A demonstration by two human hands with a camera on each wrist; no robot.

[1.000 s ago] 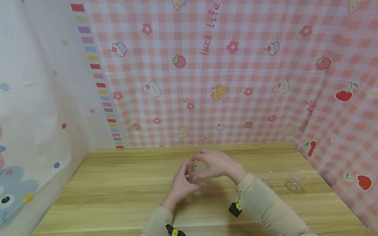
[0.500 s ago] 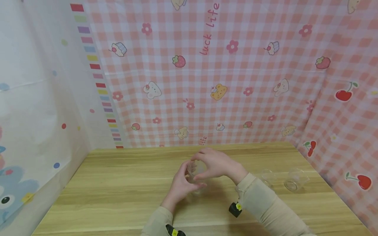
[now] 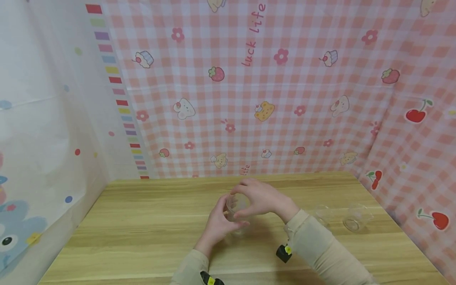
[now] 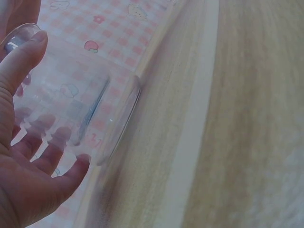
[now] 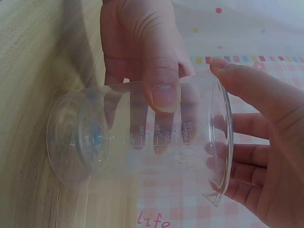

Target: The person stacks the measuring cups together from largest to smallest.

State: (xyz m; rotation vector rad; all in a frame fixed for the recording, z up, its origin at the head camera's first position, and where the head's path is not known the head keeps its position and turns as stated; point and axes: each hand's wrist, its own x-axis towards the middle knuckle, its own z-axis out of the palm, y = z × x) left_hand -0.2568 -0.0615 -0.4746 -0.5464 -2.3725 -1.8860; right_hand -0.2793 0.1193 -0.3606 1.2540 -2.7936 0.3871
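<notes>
A clear glass beaker (image 5: 123, 161) with printed volume marks and a pouring lip stands at mid-table. A second base edge shows below its base, belonging to an outer clear vessel (image 5: 61, 147) around it, so the two look nested. My left hand (image 3: 218, 222) wraps the side, thumb on the near wall and fingers behind the glass. From above and the right, my right hand (image 3: 261, 198) holds the rim, with the thumb and fingers curved to opposite sides of it. In the left wrist view, the lower end of the outer vessel (image 4: 124, 121) is right at the table surface.
Two more clear glass vessels stand at the right of the wooden table (image 3: 142, 233): a beaker (image 3: 352, 223) and a smaller-looking one (image 3: 323, 215) partly behind the right sleeve (image 3: 320, 245). Checked cloth (image 3: 199, 87) hangs behind the table and along its right side.
</notes>
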